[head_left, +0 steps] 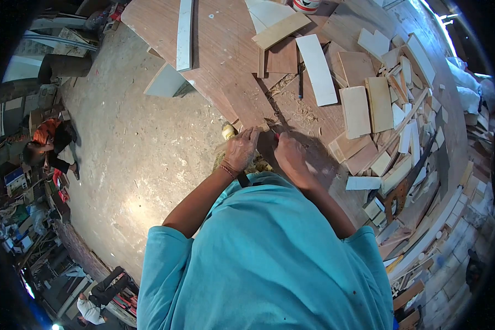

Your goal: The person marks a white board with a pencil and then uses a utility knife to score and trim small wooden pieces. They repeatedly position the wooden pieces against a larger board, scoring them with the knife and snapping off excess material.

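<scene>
My left hand (241,149) grips the near end of a brown wooden board (246,99), its fingers over the edge. The board lies along the edge of the worktable. Close beside it, my right hand (290,152) is closed around a small tool with a red handle (277,135). The tool's tip is at the board's near right corner; its exact kind is too small to tell. Curled wood shavings (304,114) lie just beyond my right hand. A black pencil-like stick (300,85) rests farther up the table.
White and tan wood offcuts (355,113) are heaped on the right of the worktable (225,33). A long white strip (185,36) lies at the far left, and a white tub (306,5) stands at the back. Two people (49,140) are on the left.
</scene>
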Demonstrator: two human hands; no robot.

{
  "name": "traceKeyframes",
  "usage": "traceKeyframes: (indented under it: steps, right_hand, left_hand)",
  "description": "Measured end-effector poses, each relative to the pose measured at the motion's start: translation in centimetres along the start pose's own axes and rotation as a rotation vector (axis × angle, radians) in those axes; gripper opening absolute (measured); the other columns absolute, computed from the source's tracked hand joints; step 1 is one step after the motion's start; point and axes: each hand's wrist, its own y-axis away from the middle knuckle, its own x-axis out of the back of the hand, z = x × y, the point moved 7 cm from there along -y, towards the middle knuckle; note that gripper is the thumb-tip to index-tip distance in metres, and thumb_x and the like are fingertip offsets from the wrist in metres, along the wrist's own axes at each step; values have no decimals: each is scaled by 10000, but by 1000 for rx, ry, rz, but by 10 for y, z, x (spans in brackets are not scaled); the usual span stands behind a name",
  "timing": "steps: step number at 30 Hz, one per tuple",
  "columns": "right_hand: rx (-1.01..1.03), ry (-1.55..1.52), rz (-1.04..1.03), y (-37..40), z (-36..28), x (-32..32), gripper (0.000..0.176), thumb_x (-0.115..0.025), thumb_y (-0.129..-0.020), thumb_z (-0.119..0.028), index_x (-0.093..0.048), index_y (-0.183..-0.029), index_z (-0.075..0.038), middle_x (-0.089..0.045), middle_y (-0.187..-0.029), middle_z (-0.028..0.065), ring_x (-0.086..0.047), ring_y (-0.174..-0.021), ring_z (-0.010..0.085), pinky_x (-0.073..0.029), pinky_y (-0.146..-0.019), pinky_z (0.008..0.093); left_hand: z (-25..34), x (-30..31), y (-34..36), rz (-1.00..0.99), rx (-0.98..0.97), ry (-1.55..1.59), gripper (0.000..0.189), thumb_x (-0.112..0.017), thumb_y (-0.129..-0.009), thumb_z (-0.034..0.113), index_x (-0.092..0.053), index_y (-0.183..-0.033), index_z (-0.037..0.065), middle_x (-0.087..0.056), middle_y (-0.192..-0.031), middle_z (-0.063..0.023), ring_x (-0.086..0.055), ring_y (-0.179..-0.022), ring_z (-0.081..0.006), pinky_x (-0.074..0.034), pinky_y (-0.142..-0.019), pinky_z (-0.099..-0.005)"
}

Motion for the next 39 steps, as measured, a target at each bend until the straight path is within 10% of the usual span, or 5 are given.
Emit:
traceKeyframes:
  steps: [28,39]
  right_hand:
    - [196,20,132,16,4,13,238,-482,-847,-259,-488,-757,-40,-566,-573,177,-585,-530,338,-469,-469,417]
    - [-7,19,13,5,-2,1,171,-461,-818,-177,-508,-838,-14,-589,-710,243,-594,-718,401,-462,-629,492]
  left_hand:
    - [8,-6,12,74,-109,-67,389,-511,-700,15,-475,-1087,8,-550,-1066,-182,-563,-959,-310,-485,-787,-355]
    - [7,-8,12,66,-116,-82,401,-519,-705,9,-471,-1104,3,-549,-1079,-174,-565,-962,-297,-491,-780,-343]
